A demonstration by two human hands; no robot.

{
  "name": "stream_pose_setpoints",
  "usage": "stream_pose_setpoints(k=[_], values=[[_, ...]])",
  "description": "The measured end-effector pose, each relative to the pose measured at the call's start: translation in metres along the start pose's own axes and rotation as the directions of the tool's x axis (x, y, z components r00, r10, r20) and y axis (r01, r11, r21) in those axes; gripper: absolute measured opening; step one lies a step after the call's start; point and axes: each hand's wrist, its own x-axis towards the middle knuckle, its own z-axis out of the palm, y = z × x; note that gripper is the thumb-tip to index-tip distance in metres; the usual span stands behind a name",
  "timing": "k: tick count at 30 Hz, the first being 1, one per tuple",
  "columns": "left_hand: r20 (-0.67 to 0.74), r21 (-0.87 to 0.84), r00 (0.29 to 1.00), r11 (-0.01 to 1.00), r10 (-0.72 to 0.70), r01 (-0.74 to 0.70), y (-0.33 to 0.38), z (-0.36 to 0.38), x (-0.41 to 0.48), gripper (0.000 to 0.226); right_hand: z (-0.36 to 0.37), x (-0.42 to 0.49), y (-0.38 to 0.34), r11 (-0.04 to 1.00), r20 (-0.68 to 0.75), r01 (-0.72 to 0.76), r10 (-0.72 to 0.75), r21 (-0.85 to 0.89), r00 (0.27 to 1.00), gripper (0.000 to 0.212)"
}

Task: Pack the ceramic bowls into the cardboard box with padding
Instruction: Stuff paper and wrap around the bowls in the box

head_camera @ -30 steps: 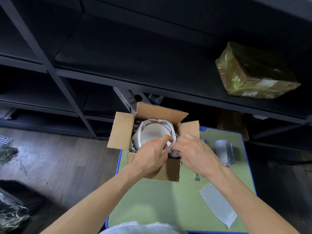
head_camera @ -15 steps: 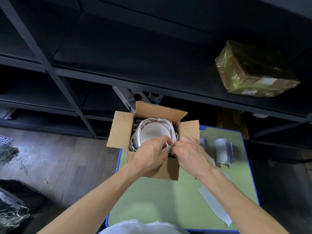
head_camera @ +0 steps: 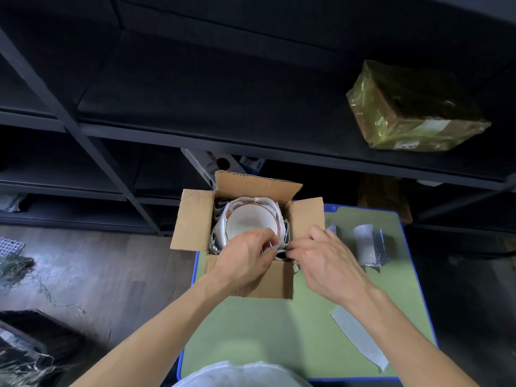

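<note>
The bowl (head_camera: 251, 222) sits upright in the open box (head_camera: 192, 222), white inside facing up, with white padding (head_camera: 268, 203) wrapped round its rim and some darker stuff stuffed down the sides. The box is at the far left corner of the green tabletop (head_camera: 265, 331), all four flaps folded out.

From my feed, both hands are at the near edge of the bowl. The left hand (head_camera: 245, 261) has its fingers curled and is pinching the padding right at the near rim. The right hand (head_camera: 326, 263) comes in over the near right corner of the box with its fingers bent toward that same spot. The tips are hidden, so I honestly can't tell if it's gripping anything or just touching.

Right of the box there's a silvery foil piece (head_camera: 368, 241), and nearer the person a strip of bubble wrap (head_camera: 357, 336) lies flat. Behind it all is a dark shelf (head_camera: 223, 107) holding a parcel (head_camera: 413, 113) in yellowish film.
</note>
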Motion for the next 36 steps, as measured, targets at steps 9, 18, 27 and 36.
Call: stream_pose_setpoints(k=[9,18,27,36], values=[[-0.004,0.038,1.0,0.999,0.018,-0.018,0.014,-0.001,-0.001,0.023,0.006,0.001,-0.001,1.0,-0.029,-0.014,0.015,0.024,0.999,0.03],[-0.019,0.046,0.998,0.997,-0.059,0.059,0.027,0.003,0.001,0.026,0.013,0.005,-0.004,0.998,-0.047,0.021,-0.018,0.051,0.999,0.028],[-0.032,0.046,0.998,0.997,-0.063,0.064,0.027,-0.001,0.0,0.027,-0.005,-0.006,0.012,0.987,-0.138,0.048,-0.027,0.151,0.99,0.029],[-0.099,-0.021,0.995,1.0,-0.015,0.013,0.06,-0.005,0.021,0.01,-0.002,-0.046,0.062,0.947,-0.234,-0.074,0.152,0.311,0.96,0.023]])
